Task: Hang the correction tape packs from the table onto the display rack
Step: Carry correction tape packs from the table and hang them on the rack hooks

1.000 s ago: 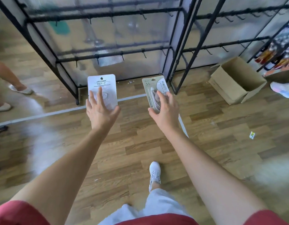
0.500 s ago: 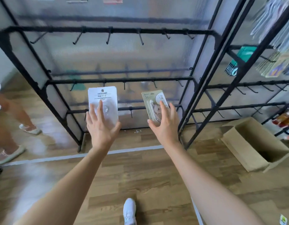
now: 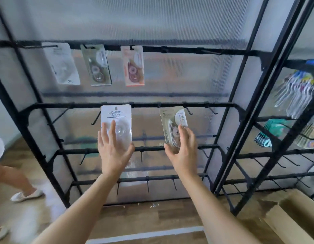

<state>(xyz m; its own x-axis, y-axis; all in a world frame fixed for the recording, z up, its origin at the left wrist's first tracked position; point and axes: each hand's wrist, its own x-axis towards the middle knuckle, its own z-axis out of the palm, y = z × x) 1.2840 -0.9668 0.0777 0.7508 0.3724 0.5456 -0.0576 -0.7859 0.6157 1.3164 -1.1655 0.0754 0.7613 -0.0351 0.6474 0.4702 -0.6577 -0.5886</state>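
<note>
The white pack [image 3: 116,120] was in the left hand [image 3: 112,152], its card upright and face out, fingers spread flat over the clear blister and the thumb at the lower right edge. Its top edge reached the second rail [image 3: 145,104] of the rack [image 3: 231,120], between two bare hooks; whether its hole was on a hook could not be told. The beige pack [image 3: 173,120] was gripped at its lower end by the right hand [image 3: 182,152], thumb on the left edge and fingers curled round the right. It leaned slightly left, and its top also came up to the second rail, just left of a bare hook [image 3: 188,110].

Above, three packs hung side by side from the top rail [image 3: 170,49]: a white one [image 3: 62,66], a greenish one [image 3: 97,66] and a pink one [image 3: 134,66]. The lower rails carried only bare hooks. A ribbed, translucent panel [image 3: 170,23] backed the rack.

To the right stood a second rack [image 3: 253,173] with a bundle of pens [image 3: 293,92] and teal goods [image 3: 274,125] on its hooks. A cardboard box [image 3: 293,217] sat open on the wood floor [image 3: 152,219] at lower right, and a white line [image 3: 143,235] crossed the floor. At far left showed another person's leg and white shoe [image 3: 25,195].
</note>
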